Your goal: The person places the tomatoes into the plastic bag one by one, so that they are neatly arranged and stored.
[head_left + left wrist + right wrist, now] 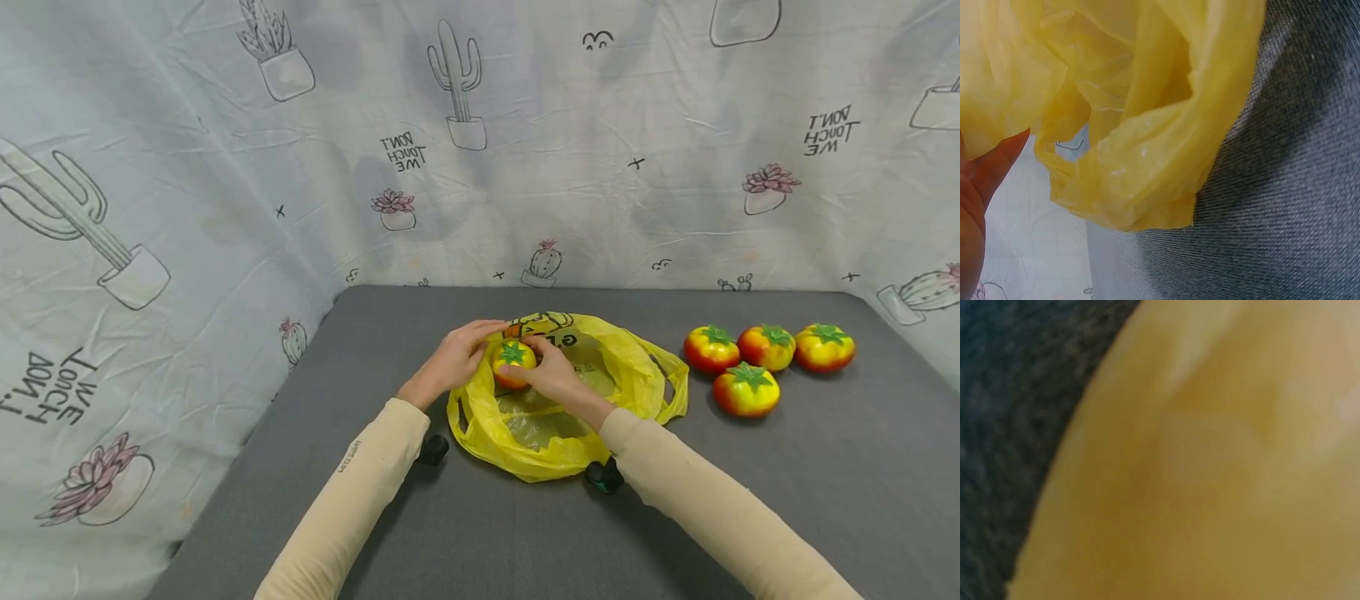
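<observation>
Covering the whole work area is a dark grey table, backed by a pale cloth wall printed with cactus drawings. Near the middle of the table, closer to its far edge, lies a crumpled yellow plastic bag with its mouth spread open. Both arms in cream sleeves reach in from the near edge and meet over that bag. The left hand curls its fingers round the left side of a yellow-and-red toy tomato with a green stalk cap, and the right hand grips the same tomato from the right, fingers bent over its top. The tomato sits just above the bag's opening, held between the two hands. Toward the far right corner four more tomatoes lie bunched together, well apart from the bag. From the right wrist the picture is only a yellow blur beside grey fabric.
</observation>
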The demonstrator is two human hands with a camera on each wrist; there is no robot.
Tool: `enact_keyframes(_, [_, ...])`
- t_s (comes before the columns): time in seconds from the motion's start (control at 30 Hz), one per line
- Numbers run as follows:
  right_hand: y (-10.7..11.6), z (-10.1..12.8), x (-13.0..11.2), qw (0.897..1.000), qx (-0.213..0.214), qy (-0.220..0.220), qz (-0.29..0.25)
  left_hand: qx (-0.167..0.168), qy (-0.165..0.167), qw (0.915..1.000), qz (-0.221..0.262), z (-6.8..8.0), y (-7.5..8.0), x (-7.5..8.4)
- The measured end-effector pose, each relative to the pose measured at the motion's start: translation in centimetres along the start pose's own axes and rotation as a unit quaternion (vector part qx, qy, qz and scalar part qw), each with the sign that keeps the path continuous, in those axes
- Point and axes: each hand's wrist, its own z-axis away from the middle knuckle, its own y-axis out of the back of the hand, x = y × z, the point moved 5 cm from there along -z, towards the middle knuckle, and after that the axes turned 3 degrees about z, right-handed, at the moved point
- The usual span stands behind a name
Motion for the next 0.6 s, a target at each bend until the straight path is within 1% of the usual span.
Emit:
enact_keyframes(0.13, [0.1,0.0,0.1,1.000,-0.003,0.006,-0.004,-0.001,-0.004,1.0000,-0.001,0.0,0.0,-0.1])
enact_keyframes(0.3, [0.7,0.1,0.5,1.000,-0.020,0.007,-0.021,-0.002,-0.005,1.0000,0.000,0.0,0.1,-0.3])
enact_keyframes(0.5, [2.0,0.7,0.8,0.998,-0.049,-0.015,-0.040,-0.007,0.011,0.9999,-0.002,0.1,0.2,-0.7])
enact_keyframes(0.6, [3.0,1.1,1.0,0.997,-0.049,-0.027,-0.052,-0.005,0.011,0.9999,-0.003,0.1,0.2,-0.8])
